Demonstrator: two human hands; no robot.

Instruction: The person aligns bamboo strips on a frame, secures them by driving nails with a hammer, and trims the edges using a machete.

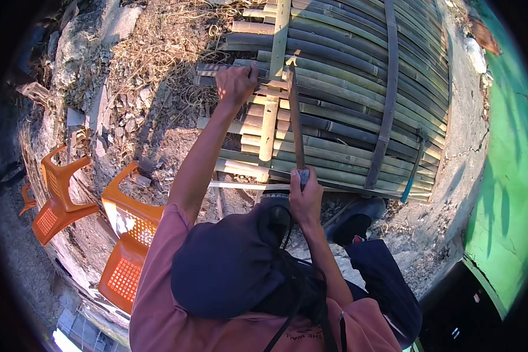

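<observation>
My left hand (236, 85) is closed around a dark bamboo strip (207, 70) at the left ends of a row of bamboo slats (334, 105). In my right hand (306, 196) is the handle of a long-bladed knife (296, 120), just below the slats. Its blade points away from me and lies across the slats, its tip near a pale crosswise bamboo piece (268, 129). A darker crosswise strip (385, 111) runs over the slats farther right. Whether the blade touches the held strip cannot be made out.
Orange plastic chairs (123, 273) lie on the rubble at the left. A curved tool with a teal handle (407, 190) rests at the lower right of the slats. My shoe (358, 220) is beside their near edge. A green surface (510, 146) stands at the far right.
</observation>
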